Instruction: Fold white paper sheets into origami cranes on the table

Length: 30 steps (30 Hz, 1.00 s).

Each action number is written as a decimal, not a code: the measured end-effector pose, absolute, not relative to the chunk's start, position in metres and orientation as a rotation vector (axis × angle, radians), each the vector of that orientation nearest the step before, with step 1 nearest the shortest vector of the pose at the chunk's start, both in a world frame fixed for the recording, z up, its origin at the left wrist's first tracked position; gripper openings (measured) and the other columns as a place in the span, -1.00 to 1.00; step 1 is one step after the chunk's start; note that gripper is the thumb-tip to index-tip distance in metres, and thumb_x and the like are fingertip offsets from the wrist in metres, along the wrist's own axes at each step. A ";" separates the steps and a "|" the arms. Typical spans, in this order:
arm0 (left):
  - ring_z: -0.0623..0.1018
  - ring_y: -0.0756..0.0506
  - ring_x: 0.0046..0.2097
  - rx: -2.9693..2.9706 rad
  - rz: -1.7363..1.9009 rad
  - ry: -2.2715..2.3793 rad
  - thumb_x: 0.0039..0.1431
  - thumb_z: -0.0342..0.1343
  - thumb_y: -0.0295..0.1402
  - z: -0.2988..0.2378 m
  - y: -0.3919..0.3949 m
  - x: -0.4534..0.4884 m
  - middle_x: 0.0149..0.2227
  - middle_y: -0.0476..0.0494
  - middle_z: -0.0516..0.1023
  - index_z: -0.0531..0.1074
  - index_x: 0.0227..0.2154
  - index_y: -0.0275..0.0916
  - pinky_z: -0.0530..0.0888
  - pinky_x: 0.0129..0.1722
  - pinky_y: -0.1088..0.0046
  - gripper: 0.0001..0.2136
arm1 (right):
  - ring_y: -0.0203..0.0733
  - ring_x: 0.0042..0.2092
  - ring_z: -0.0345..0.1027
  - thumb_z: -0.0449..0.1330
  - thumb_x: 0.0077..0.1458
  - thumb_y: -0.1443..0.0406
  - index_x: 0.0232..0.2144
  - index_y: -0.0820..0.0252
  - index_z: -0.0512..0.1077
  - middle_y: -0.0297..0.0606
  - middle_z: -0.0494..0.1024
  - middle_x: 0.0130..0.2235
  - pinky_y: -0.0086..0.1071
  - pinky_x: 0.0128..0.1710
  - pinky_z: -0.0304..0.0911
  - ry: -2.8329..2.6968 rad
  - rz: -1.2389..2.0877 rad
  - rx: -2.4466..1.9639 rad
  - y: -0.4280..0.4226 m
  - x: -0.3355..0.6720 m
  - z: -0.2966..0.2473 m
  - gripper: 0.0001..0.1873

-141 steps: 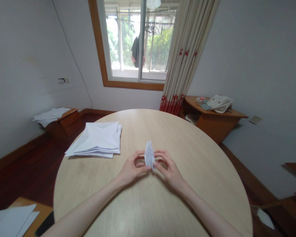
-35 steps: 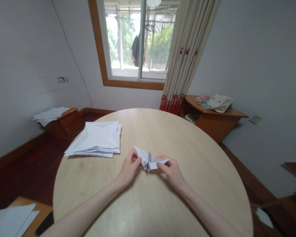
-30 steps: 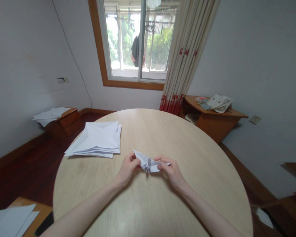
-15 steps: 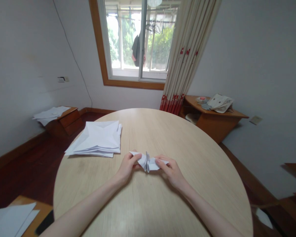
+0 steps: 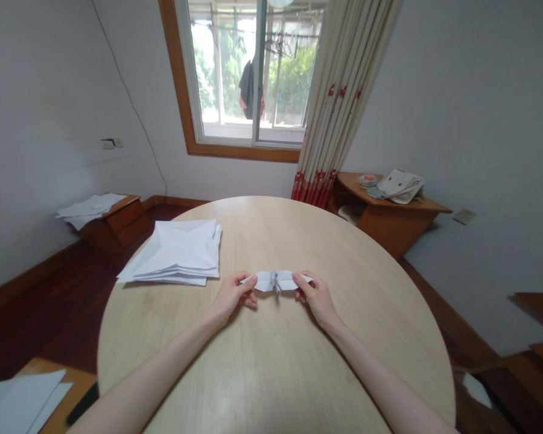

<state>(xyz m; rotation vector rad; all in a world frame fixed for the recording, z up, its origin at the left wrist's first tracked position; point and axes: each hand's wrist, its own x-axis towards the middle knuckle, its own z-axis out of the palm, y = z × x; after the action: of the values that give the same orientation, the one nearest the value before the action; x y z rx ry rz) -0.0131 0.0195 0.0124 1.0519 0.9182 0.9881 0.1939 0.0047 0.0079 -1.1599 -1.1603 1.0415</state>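
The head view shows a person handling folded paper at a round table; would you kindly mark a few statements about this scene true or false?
1. The left hand and the right hand hold opposite wings of a white origami crane. True.
2. A stack of folded white paper lies to the right of the right hand. False: it lies on the round table, to the left of the left hand.
3. A curtain with red markings hangs beside the window. True.
4. The cloth bag sits on the drawer unit at the left. False: it sits on the wooden cabinet at the right.
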 end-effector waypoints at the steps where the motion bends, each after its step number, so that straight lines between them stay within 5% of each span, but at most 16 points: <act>1: 0.45 0.00 -0.62 1.047 0.997 0.913 -0.19 0.31 -0.02 0.011 0.021 -0.014 -0.67 -0.04 0.44 0.41 -0.46 -0.33 0.47 -0.56 0.49 -0.56 | -0.41 -0.68 0.02 0.31 -0.16 -0.05 -0.62 0.22 0.37 -0.44 0.29 -0.74 -0.49 -0.69 -0.13 -1.139 1.059 -1.160 0.006 0.195 0.007 -0.55; 8: 0.39 0.05 -0.66 1.053 1.073 0.907 -0.20 0.30 0.01 0.009 0.026 -0.013 -0.65 -0.04 0.46 0.42 -0.52 -0.34 0.42 -0.65 0.55 -0.55 | -0.45 -0.72 0.04 0.36 -0.27 -0.04 -0.57 0.26 0.41 -0.35 0.40 -0.68 -0.51 -0.77 -0.15 -0.977 1.198 -1.124 0.012 0.203 0.008 -0.53; 17: 0.33 0.06 -0.71 1.073 1.066 0.935 -0.16 0.28 0.02 0.013 0.027 -0.016 -0.75 -0.01 0.37 0.40 -0.60 -0.33 0.34 -0.73 0.58 -0.56 | -0.50 -0.75 -0.06 0.37 -0.26 0.01 -0.63 0.24 0.36 -0.44 0.31 -0.73 -0.55 -0.82 -0.20 -0.919 1.296 -1.102 0.016 0.212 0.010 -0.57; 30: 0.38 0.05 -0.73 1.002 0.812 1.034 0.01 0.15 -0.30 0.028 0.021 -0.021 -0.54 -0.32 0.59 0.47 -0.55 -0.43 0.36 -0.74 0.59 -0.77 | -0.48 -0.71 0.01 0.37 -0.25 0.06 -0.42 0.22 0.34 -0.46 0.38 -0.66 -0.54 -0.73 -0.12 -1.025 1.233 -1.096 0.018 0.211 0.007 -0.56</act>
<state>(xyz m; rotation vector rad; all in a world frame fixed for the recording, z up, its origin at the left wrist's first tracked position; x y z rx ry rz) -0.0208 0.0207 0.0284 1.0016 1.0345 0.8125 0.2110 0.0182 0.0072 -1.0962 -1.0252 1.2330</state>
